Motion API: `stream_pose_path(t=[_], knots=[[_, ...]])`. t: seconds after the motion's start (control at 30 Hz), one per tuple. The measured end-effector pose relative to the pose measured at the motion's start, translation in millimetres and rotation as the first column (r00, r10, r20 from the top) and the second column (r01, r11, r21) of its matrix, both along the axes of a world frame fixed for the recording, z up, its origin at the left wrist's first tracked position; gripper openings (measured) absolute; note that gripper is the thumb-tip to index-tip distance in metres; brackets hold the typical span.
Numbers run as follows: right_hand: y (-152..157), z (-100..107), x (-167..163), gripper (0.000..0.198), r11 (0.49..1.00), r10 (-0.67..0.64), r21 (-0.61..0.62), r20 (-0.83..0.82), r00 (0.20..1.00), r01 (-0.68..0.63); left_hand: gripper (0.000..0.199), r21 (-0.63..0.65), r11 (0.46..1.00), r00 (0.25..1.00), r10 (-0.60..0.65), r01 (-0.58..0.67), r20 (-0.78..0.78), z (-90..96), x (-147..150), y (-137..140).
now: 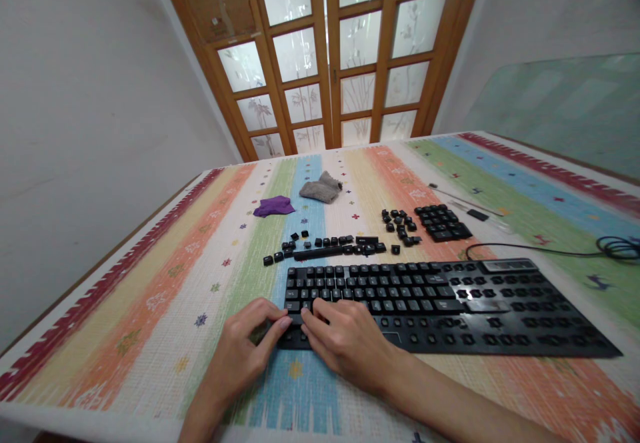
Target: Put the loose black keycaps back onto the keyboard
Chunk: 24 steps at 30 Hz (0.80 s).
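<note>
A black keyboard (380,296) lies in front of me, its left and upper parts fitted with keycaps, its right side and lower rows showing bare key sockets. My left hand (247,340) is at its left edge, thumb and index finger brought together beside a wide keycap (297,320) in the lower left rows. From the right, my right hand (345,336) reaches over the same corner. Its fingers are curled, their tips by the other end of that keycap. Whatever is under the right fingertips is hidden.
Behind the keyboard lie a loose space bar (320,253), several loose keycaps (397,220) and a block of number-pad keycaps (443,222). Further back are a purple cloth (274,206) and a grey cloth (321,188). A thin rod (467,201) and a coiled cable (617,248) lie right.
</note>
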State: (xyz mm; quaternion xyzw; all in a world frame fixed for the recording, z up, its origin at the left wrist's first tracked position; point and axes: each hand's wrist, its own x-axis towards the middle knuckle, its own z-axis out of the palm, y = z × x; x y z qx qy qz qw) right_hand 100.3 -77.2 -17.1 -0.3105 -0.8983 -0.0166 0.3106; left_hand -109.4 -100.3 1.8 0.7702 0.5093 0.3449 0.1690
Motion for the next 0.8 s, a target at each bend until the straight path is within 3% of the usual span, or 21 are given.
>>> stream_pose_path(t=[0.17,0.37,0.6,0.8], knots=[[0.6,-1.4,-0.6,0.014,0.998,0.025,0.055,-0.011,1.0,-0.024,0.014,-0.055,0.995,0.996,0.084,-0.082,0.035,0.8,0.0,1.3],[0.1,2.5,-1.1,0.011,0.997,0.043,0.064,-0.034,0.998,-0.041,0.019,-0.166,0.982,0.995,0.1,-0.096,0.017,-1.2,0.4,3.6],[-5.6,3.6,-5.1,0.011,0.995,0.008,-0.097,-0.062,0.998,-0.014,0.016,-0.195,0.97,0.987,0.155,-0.145,0.036,-5.4,1.2,5.3],[-7.2,-0.8,-7.3,0.007,0.993,0.002,-0.121,-0.017,1.0,-0.004,0.014,-0.183,0.976,0.99,0.129,-0.117,0.058,-9.7,1.2,8.6]])
